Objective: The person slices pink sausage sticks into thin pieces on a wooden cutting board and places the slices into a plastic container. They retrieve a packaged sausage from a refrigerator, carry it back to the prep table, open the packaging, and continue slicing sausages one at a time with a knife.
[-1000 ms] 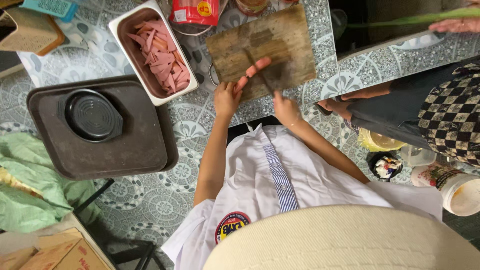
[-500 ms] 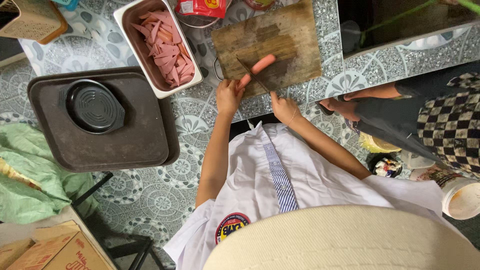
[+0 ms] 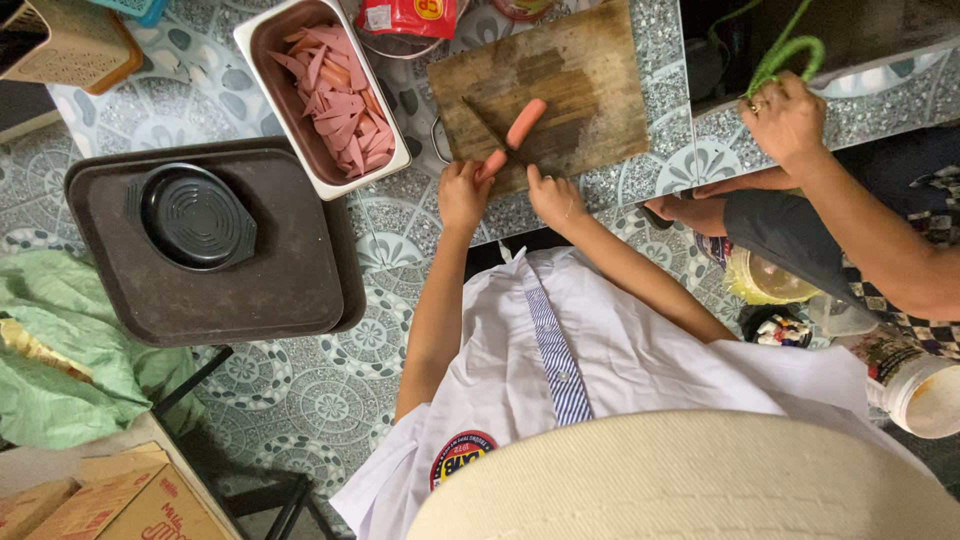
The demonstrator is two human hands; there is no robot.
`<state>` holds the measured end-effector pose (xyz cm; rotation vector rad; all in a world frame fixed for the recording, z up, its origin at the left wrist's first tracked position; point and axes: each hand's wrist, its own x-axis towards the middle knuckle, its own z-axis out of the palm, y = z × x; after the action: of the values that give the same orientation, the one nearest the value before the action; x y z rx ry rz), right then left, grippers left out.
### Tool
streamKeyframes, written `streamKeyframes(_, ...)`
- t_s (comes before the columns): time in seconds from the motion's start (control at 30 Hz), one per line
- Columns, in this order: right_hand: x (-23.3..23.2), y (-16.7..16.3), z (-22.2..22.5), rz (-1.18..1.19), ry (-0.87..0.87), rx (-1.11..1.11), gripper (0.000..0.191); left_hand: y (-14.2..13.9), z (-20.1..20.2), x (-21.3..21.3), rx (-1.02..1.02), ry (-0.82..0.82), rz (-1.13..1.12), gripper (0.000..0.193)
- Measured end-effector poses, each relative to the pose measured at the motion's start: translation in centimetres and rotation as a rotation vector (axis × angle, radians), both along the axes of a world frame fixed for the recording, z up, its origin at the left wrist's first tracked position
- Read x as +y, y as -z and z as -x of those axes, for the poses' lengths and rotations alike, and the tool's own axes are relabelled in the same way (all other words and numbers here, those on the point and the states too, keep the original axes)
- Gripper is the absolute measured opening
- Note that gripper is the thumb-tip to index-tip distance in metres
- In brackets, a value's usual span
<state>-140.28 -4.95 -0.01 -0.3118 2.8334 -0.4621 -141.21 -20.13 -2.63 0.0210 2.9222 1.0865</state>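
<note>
Landmark: the rectangular brown wooden cutting board (image 3: 560, 85) on the patterned tile counter.

Work item: one pink sausage (image 3: 512, 137) lies diagonally near the board's lower edge, apparently whole; no cut pieces are visible on the board.

Left hand (image 3: 463, 195): positioned at the board's lower-left edge, fingers curled and pinching the lower end of the sausage to steady it.

Right hand (image 3: 553, 197): positioned at the board's lower edge, just right of the left hand, fingers wrapped around the handle of a dark-bladed knife (image 3: 492, 128). The blade extends up and to the left, its edge lying against the sausage.

Completed output: a white rectangular tray (image 3: 392, 160) left of the board holds a pile of thin pink sausage slices (image 3: 335, 95).

Status, as judged: a substantial batch is already sliced; the sausage on the board is not yet divided. A red packet (image 3: 415, 15) lies above the board's upper-left corner.

Other: a second person's hand (image 3: 787, 120), right of the board, grips green string beans (image 3: 785, 55).
</note>
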Motion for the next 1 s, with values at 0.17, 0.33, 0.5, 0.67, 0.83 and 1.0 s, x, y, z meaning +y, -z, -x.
streamKeyframes(0.17,1.4,0.4,-2.4,0.03,0.026,-0.017,0.037,0.5,0.3,0.9,0.009,-0.196,-0.101,0.036)
streamKeyframes(0.33,1.5,1.1,-3.1,0.035,0.027,-0.004,0.03,1.1,0.7,1.8,-0.041,-0.279,-0.191,0.033)
streamKeyframes(0.5,0.8,1.4,-3.2,0.063,0.006,-0.067,0.033,1.3,0.0,1.4,-0.167,-0.276,-0.48,0.033)
streamKeyframes(0.67,0.5,1.4,-3.0,0.117,-0.013,0.025,0.04,1.3,0.3,1.7,-0.191,-0.356,-0.435,0.029)
streamKeyframes(0.83,0.1,1.1,-3.1,0.164,-0.053,0.064,0.038,1.0,0.6,1.9,-0.231,-0.398,-0.459,0.025)
streamKeyframes(1.0,-0.2,0.9,-3.2,0.16,-0.056,0.023,0.043,0.5,0.7,2.1,-0.226,-0.431,-0.435,0.025)
